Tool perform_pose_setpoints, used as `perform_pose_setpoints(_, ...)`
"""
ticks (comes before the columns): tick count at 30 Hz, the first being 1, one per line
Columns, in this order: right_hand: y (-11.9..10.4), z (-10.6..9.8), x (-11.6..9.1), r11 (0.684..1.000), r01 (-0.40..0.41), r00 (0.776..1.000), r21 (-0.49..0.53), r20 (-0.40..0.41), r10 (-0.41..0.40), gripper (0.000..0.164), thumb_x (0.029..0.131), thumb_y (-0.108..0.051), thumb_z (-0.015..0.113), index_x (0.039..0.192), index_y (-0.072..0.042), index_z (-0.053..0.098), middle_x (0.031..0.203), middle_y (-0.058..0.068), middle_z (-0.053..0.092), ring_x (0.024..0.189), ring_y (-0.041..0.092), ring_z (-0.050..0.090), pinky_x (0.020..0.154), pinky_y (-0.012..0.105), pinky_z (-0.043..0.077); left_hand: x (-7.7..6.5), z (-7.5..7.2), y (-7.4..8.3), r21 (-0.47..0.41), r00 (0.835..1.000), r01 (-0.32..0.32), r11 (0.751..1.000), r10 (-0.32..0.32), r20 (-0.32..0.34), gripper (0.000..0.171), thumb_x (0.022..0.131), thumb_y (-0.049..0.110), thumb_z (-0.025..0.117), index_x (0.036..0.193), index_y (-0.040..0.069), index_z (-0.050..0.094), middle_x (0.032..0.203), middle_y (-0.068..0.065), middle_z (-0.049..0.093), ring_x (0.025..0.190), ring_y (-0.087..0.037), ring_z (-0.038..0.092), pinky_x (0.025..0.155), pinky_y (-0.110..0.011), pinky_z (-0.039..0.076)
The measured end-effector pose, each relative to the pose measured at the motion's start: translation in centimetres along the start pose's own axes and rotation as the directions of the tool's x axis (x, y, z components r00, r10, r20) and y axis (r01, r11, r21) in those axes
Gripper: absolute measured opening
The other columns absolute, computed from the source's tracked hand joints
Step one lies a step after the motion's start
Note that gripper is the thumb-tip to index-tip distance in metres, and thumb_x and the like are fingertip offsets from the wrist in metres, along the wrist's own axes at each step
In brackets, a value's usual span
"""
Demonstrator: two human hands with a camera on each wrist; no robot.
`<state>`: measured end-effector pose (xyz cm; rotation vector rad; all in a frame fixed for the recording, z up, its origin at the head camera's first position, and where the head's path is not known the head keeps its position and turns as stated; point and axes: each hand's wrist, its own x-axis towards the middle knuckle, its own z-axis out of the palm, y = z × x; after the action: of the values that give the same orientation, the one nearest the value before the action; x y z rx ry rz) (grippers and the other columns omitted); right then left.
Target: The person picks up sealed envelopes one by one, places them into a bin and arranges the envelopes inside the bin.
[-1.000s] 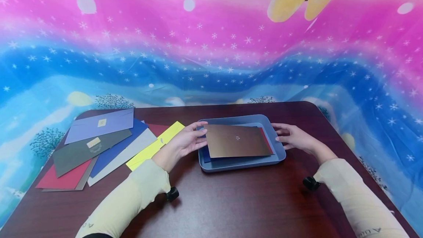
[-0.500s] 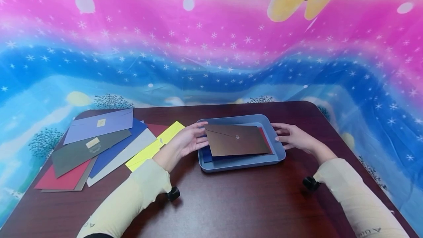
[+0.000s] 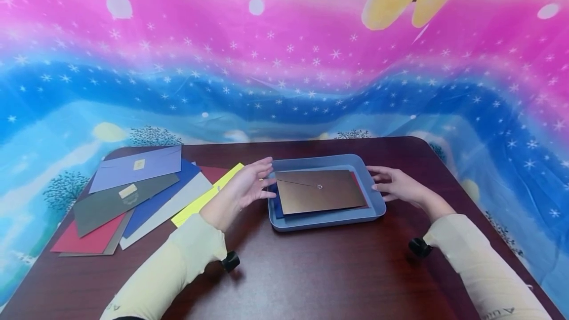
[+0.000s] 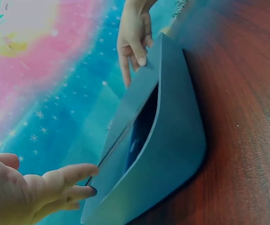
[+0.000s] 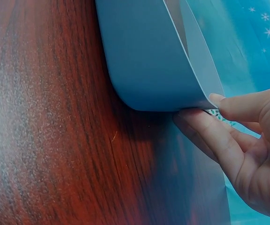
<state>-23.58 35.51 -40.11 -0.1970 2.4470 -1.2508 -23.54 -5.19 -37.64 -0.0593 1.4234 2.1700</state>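
On one dark red table (image 3: 338, 275) lay a pile of at least eight envelopes (image 3: 104, 209), over to the left; near it sat one blue-gray tray (image 3: 329, 219) with at least three envelopes (image 3: 279, 207) inside, a brown envelope (image 3: 322, 195) on top; of two hands, the right hand (image 3: 397, 186) pinched the tray's right end; the left hand (image 3: 244, 184), fingers spread, held nothing by its left end.

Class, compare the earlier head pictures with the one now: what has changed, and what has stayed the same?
The left hand has let go of the brown envelope and drawn back slightly left, fingers spread. The envelope has settled a little lower in the tray. Unchanged: the right hand at the tray's right end, and the envelope pile on the left.
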Motion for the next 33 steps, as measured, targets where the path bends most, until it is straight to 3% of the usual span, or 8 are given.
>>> perform_pose_setpoints(7, 0.0, 0.1, 0.0, 1.0, 0.006, 1.0, -0.01, -0.012, -0.006, 0.065, 0.104, -0.007, 0.059, 0.16, 0.0, 0.026, 0.143, 0.038, 0.045, 0.115, 0.042, 0.064, 0.083, 0.045, 0.06, -0.6, -0.3, 0.7, 0.025, 0.999, -0.032, 0.999, 0.032, -0.015, 0.06, 0.109, 0.015, 0.04, 0.165, 0.01, 0.017, 0.17, -0.017, 0.007, 0.151, -0.042, 0.023, 0.114, -0.069, 0.023)
perform_pose_setpoints(12, 0.0, 0.1, -0.1, 1.0, 0.004, 1.0, -0.01, -0.013, -0.004, 0.065, 0.104, -0.007, 0.059, 0.16, 0.001, 0.027, 0.143, 0.038, 0.045, 0.115, 0.042, 0.064, 0.084, 0.045, 0.06, -1.3, -0.7, 1.5, 0.032, 0.998, -0.059, 0.998, 0.059, -0.005, 0.061, 0.109, 0.015, 0.043, 0.164, 0.01, 0.018, 0.168, -0.017, 0.017, 0.15, -0.042, 0.027, 0.115, -0.065, 0.025)
perform_pose_setpoints(21, -0.1, 0.1, 0.0, 1.0, 0.006, 1.0, -0.013, -0.012, -0.006, 0.065, 0.104, -0.007, 0.059, 0.16, 0.0, 0.026, 0.143, 0.037, 0.045, 0.116, 0.042, 0.063, 0.084, 0.045, 0.06, -2.8, -2.1, 4.0, 0.085, 0.985, -0.168, 0.982, 0.164, 0.043, 0.058, 0.11, 0.015, 0.041, 0.164, 0.01, 0.02, 0.165, -0.015, 0.029, 0.148, -0.037, 0.034, 0.118, -0.06, 0.026)
perform_pose_setpoints(27, -0.3, 0.2, 0.0, 1.0, 0.005, 1.0, -0.012, -0.009, -0.005, 0.066, 0.104, -0.007, 0.059, 0.16, 0.0, 0.026, 0.143, 0.037, 0.045, 0.116, 0.044, 0.063, 0.085, 0.046, 0.06, -3.9, -3.6, 5.3, 0.185, 0.975, -0.212, 0.96, 0.195, 0.103, 0.055, 0.112, 0.015, 0.035, 0.164, 0.007, 0.02, 0.166, -0.017, 0.027, 0.148, -0.037, 0.033, 0.119, -0.058, 0.024)
perform_pose_setpoints(33, -0.2, 0.1, -0.1, 1.0, 0.006, 1.0, -0.014, -0.009, -0.006, 0.066, 0.104, -0.007, 0.059, 0.16, 0.0, 0.026, 0.143, 0.037, 0.045, 0.117, 0.044, 0.062, 0.085, 0.046, 0.06, -4.8, -5.1, 5.9, 0.302, 0.981, -0.187, 0.935, 0.159, 0.115, 0.053, 0.112, 0.015, 0.035, 0.163, 0.006, 0.022, 0.165, -0.017, 0.029, 0.148, -0.036, 0.034, 0.119, -0.056, 0.025)
